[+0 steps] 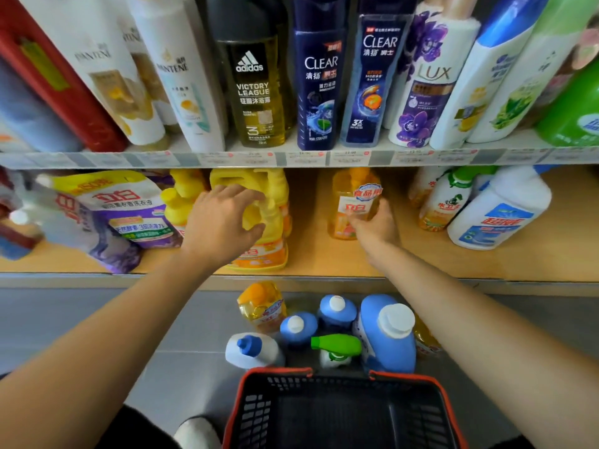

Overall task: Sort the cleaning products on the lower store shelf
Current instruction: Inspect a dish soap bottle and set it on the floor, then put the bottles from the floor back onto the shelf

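Observation:
On the lower wooden shelf (324, 254) stands a big yellow jug (272, 215) with a handle; my left hand (223, 222) is curled over its top and handle. To the right, my right hand (376, 225) grips the lower part of an orange pump bottle (355, 196). A purple and white refill pouch (129, 218) lies at the left next to a smaller yellow bottle (176, 197). At the right stand a white bottle with a blue label (499, 215) and a green-capped spray bottle (449, 196).
On the grey floor below the shelf stand several bottles: blue-capped ones (298, 325), a large blue jug (389, 335), a green-capped one (337, 346) and an orange pouch (261, 306). A black basket with red rim (340, 409) sits in front. Shampoo bottles (319, 72) fill the upper shelf.

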`<state>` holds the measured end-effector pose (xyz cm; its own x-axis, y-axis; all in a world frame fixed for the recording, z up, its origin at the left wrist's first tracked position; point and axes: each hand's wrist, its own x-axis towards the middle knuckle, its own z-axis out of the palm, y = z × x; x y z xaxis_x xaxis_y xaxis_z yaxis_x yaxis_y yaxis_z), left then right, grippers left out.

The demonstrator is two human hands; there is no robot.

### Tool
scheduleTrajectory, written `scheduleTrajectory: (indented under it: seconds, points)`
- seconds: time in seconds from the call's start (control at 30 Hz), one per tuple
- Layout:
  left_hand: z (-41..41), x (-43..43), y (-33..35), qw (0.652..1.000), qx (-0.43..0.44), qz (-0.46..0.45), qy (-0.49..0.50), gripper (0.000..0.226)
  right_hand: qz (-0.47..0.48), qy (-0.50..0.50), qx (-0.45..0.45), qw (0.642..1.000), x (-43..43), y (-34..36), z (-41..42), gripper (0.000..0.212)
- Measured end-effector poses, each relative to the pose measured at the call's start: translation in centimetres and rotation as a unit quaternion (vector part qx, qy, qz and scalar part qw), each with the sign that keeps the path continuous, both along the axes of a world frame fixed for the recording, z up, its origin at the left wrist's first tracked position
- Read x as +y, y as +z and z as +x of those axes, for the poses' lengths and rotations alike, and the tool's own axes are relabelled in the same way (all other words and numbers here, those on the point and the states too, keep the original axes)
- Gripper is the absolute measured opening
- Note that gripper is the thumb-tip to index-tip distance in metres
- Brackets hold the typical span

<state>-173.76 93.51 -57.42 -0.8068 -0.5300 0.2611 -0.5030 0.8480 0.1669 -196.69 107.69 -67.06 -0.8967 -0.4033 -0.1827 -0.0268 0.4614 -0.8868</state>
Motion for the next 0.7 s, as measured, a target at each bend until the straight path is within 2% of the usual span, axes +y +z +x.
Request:
scheduleTrajectory:
  seconds: [0.1,0.23,0.3,0.4,0.5,0.57,0.7]
  points:
    - [1.0,-1.3,-0.5,0.999,-0.030,-0.009,0.035,0.052,-0.058,0.066,-0.098,0.991,0.1,-0.6,0.2,0.070]
    - [1.4,-2.3,-1.0,0.994,-0.049,0.013,0.096,0.054,0.022,0.135,-0.085,0.987,3.0,-1.8,1.1,0.067]
    - [1.3,-2.7,-1.1,0.992,-0.038,0.070,0.098,0.055,0.044,0.160,-0.106,0.980,4.3,-1.8,1.2,0.054]
    - [0.9,-2.5,-0.9,0.979,-0.003,0.179,0.094,0.055,0.077,0.239,-0.083,0.964,5.6,-0.8,1.7,0.036]
    - [0.6,-1.2,-0.8,0.983,-0.004,0.175,0.057,0.052,0.096,0.319,-0.031,0.942,6.3,1.2,2.5,0.034]
    - [0.3,-0.3,-0.4,0.986,0.007,0.162,0.024,0.049,0.098,0.363,0.001,0.927,6.7,2.4,3.0,0.043]
    - [0.0,1.5,1.9,0.974,0.083,0.208,-0.024,0.040,0.088,0.395,0.049,0.913,7.2,4.8,4.3,0.092]
